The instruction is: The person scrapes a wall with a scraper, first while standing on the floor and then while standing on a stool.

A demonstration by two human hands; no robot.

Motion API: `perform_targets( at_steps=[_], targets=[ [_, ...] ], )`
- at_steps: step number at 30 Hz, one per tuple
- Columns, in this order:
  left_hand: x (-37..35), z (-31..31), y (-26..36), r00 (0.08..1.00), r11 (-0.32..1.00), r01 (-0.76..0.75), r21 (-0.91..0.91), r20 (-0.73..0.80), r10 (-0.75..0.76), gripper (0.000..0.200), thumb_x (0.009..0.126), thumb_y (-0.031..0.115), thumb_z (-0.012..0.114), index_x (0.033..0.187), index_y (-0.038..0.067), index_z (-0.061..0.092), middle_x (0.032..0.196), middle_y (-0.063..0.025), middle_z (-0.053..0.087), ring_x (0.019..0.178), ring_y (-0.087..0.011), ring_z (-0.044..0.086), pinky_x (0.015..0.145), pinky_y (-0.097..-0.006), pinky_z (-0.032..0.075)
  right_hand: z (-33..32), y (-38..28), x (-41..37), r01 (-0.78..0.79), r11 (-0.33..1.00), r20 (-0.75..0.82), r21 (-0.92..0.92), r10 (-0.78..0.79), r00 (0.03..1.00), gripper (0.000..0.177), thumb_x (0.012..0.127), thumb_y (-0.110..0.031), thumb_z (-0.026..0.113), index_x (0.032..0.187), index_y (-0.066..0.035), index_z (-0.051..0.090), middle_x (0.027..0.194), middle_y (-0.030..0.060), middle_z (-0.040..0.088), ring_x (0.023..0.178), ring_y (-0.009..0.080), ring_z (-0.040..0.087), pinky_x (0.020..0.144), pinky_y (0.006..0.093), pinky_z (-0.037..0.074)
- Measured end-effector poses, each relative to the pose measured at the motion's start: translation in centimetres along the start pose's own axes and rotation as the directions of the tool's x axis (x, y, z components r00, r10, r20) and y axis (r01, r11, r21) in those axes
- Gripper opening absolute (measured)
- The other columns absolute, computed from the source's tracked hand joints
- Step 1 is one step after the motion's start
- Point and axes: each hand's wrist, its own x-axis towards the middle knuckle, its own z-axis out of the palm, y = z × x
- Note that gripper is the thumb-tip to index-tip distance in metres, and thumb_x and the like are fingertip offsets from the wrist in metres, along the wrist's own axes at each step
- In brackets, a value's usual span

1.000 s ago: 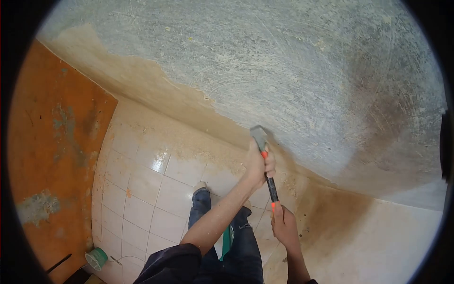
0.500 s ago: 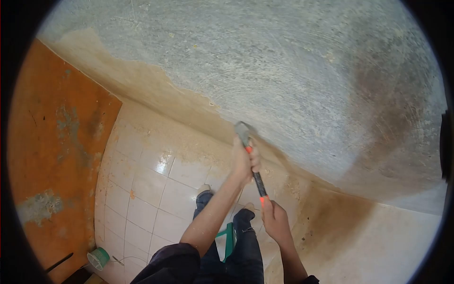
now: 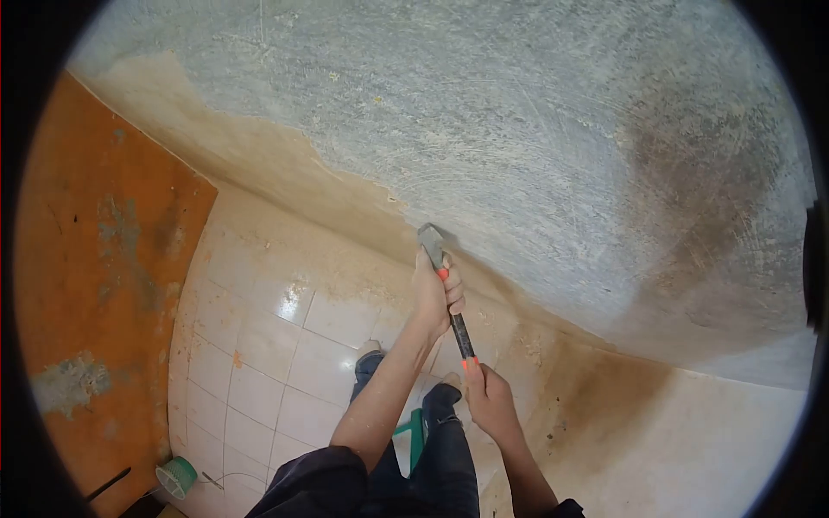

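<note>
A long-handled scraper (image 3: pixel 458 333), with a grey metal head and a black handle marked with orange-red bands, slants between both my hands. My left hand (image 3: pixel 434 289) wraps round it just below the head, fingers closed. Lower down, my right hand (image 3: pixel 490 399) grips the end of the handle. The scraper's head meets the lower part of the grey, scratched wall (image 3: pixel 518 164), right by the ragged edge of a beige paint strip (image 3: pixel 268 160).
An orange door or panel (image 3: pixel 95 259) with grey worn patches stands at the left. Dust lies over the white tiled floor (image 3: pixel 259 345). A green basket (image 3: pixel 177 477) sits at the lower left; a green stool-like object (image 3: pixel 417 439) is between my legs.
The scraper and both my hands have shifted slightly left, with the handle's lower end moving up a little. Both hands keep their hold.
</note>
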Motion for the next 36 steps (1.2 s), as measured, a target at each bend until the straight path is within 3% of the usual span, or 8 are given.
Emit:
perform_targets(
  at_steps=[7,10,12,16,20,23,28,36],
  targets=[
    [-1.1,0.8,-0.4,0.995,0.994,0.098,-0.039,-0.009,-0.098,0.046,0.102,0.056,0.023,0.08,0.02,0.04,0.053,0.006,0.025,0.038,-0.008,0.018,0.035,-0.0263,0.016,-0.3,-0.6,-1.6,-0.168,0.982,0.016,0.089,0.167,0.986,0.048,0.104,-0.04,0.041,0.078,-0.001,0.053,0.057,-0.0004,0.046,0.051,0.0088,0.045,0.05,0.0279,0.038],
    [-0.1,-0.2,0.3,0.997,0.998,0.056,-0.02,-0.046,-0.057,0.047,0.102,0.057,0.022,0.08,0.019,0.04,0.052,0.0052,0.025,0.038,-0.0087,0.019,0.034,-0.027,0.018,2.3,-0.3,0.7,0.053,0.998,0.034,0.03,-0.054,0.998,0.049,0.104,-0.041,0.04,0.078,-0.001,0.053,0.058,-0.0017,0.047,0.051,0.0068,0.044,0.048,0.0259,0.037],
    [-0.9,0.0,-0.4,0.994,0.996,0.09,-0.012,-0.062,-0.09,0.048,0.102,0.057,0.022,0.08,0.019,0.04,0.052,0.0053,0.025,0.038,-0.0087,0.019,0.034,-0.0268,0.018,1.5,0.1,-1.2,-0.097,0.992,-0.016,0.075,0.099,0.995,0.044,0.102,-0.035,0.045,0.084,0.003,0.06,0.063,0.0141,0.057,0.058,0.0239,0.059,0.059,0.0356,0.046],
    [-1.7,1.5,0.2,0.992,0.992,0.122,-0.025,-0.036,-0.123,0.048,0.102,0.056,0.022,0.078,0.02,0.04,0.052,0.0074,0.021,0.039,-0.0085,0.016,0.034,-0.026,0.015,0.1,-1.5,-1.3,-0.236,0.969,0.042,0.069,0.233,0.972,0.043,0.102,-0.034,0.045,0.086,0.003,0.059,0.063,0.0166,0.057,0.059,0.0271,0.06,0.059,0.0367,0.046],
    [-0.5,-0.6,1.3,0.998,1.0,0.026,0.015,-0.065,-0.025,0.048,0.101,0.058,0.024,0.079,0.019,0.041,0.051,0.0058,0.022,0.039,-0.009,0.016,0.034,-0.0267,0.015,2.4,-0.3,0.1,-0.001,1.0,0.03,0.029,0.0,1.0,0.045,0.102,-0.035,0.044,0.088,0.004,0.061,0.065,0.017,0.06,0.06,0.0287,0.061,0.06,0.0374,0.047],
    [-1.9,1.7,0.3,0.989,0.988,0.147,-0.056,0.014,-0.147,0.046,0.102,0.055,0.023,0.079,0.02,0.041,0.053,0.0073,0.023,0.039,-0.0075,0.017,0.035,-0.0254,0.015,0.6,-1.6,-1.1,-0.196,0.98,0.045,0.044,0.194,0.98,0.046,0.102,-0.037,0.044,0.089,0.004,0.061,0.07,0.0206,0.062,0.063,0.036,0.061,0.061,0.0402,0.047],
    [0.5,-1.7,3.6,0.999,0.999,-0.038,0.026,-0.028,0.039,0.047,0.101,0.058,0.024,0.079,0.02,0.041,0.052,0.0075,0.024,0.039,-0.0085,0.019,0.034,-0.0273,0.018,3.4,-1.9,1.9,-0.03,0.999,0.081,-0.012,0.031,0.996,0.043,0.102,-0.035,0.046,0.089,0.002,0.062,0.066,0.0126,0.061,0.058,0.0233,0.06,0.058,0.0358,0.046],
    [-1.5,0.2,2.9,0.994,0.994,0.1,-0.038,-0.038,-0.101,0.049,0.1,0.06,0.022,0.079,0.021,0.042,0.051,0.0064,0.024,0.038,-0.0086,0.018,0.035,-0.0274,0.016,3.5,-2.6,-1.2,-0.119,0.99,0.027,0.082,0.117,0.993,0.041,0.102,-0.034,0.047,0.085,0.001,0.061,0.062,0.0091,0.056,0.057,0.0166,0.056,0.056,0.0318,0.044]
  ],
)
